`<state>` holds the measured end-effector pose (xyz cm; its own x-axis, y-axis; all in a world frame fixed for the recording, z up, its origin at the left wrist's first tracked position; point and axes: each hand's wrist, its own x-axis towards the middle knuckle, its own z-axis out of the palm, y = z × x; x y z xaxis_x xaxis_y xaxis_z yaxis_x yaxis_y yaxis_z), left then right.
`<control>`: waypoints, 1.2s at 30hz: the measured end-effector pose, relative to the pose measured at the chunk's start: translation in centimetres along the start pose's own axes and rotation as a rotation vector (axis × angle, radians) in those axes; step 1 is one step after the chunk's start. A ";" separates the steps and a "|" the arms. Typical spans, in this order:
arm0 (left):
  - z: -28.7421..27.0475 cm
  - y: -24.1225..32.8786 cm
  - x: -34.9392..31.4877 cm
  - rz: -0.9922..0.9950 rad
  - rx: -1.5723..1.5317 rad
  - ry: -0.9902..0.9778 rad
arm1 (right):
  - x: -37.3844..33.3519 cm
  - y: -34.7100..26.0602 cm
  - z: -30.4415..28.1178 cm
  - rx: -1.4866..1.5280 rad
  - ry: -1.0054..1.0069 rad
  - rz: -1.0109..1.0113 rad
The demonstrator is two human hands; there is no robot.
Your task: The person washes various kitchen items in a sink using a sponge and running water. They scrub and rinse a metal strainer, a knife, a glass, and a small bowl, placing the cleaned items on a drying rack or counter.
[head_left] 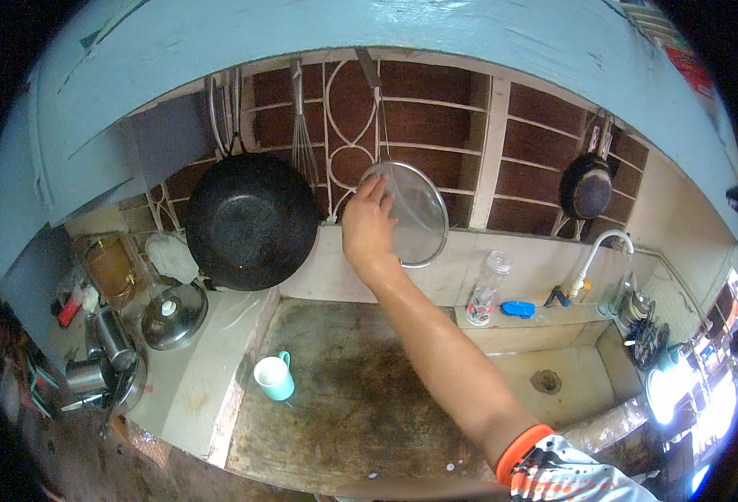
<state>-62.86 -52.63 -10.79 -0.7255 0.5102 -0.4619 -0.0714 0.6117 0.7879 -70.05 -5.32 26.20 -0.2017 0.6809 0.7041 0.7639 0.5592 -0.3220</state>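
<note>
My right hand (369, 224) reaches up from the lower right to a round mesh strainer (419, 213). The strainer hangs by its long handle in front of the window grille. My fingers are extended and apart, overlapping the strainer's left rim; whether they touch it is hard to tell. To the left of the hand hangs a large black wok (252, 222). A whisk (302, 138) hangs between the wok and the strainer. Below, a mint-green mug (275, 378) stands upright on the stained counter (344, 402). My left hand is not seen.
At right is a sink (545, 360) with a white faucet (595, 259), a clear plastic bottle (488, 289) and a blue soap dish or brush (518, 309) on its ledge. A small black pan (586, 186) hangs above. Pot lids (174, 316) and metal cups (114, 339) crowd the left side.
</note>
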 end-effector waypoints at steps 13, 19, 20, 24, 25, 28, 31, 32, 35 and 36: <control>0.3 0.1 -1.1 0.017 0.003 0.001 | 0.3 -0.3 1.7 0.026 -0.185 0.083; 0.8 1.3 -2.3 0.049 0.023 0.014 | -12.5 4.7 1.2 0.107 -0.411 -0.696; 0.9 1.6 -2.6 0.059 0.027 0.016 | -16.4 7.9 0.2 0.277 -0.372 -0.800; 2.0 2.9 -3.9 0.101 0.061 0.018 | -26.2 22.9 -3.1 0.298 -0.749 -0.728; 2.3 3.1 -4.6 0.096 0.065 0.031 | -26.9 27.2 -4.1 0.261 -0.823 -0.523; 4.2 3.8 -6.7 0.099 0.075 0.054 | -26.8 40.6 -10.2 0.375 -0.573 0.301; 7.1 4.3 -9.3 0.107 0.094 0.055 | -24.5 52.5 -18.2 -0.126 -0.234 0.207; 8.4 4.1 -10.4 0.102 0.093 0.060 | -23.5 56.2 -20.8 -0.209 -0.279 0.356; 13.7 2.9 -14.6 0.059 0.076 0.059 | -22.6 65.2 -27.7 -0.077 0.005 0.169; 16.3 2.6 -16.0 0.045 0.064 0.051 | -21.7 68.3 -29.2 -0.129 0.076 0.023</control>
<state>-40.31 -49.35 -8.01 -0.7608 0.5079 -0.4041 0.0046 0.6268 0.7791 4.42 4.28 7.42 -0.1404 0.6525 0.7447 0.8413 0.4752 -0.2578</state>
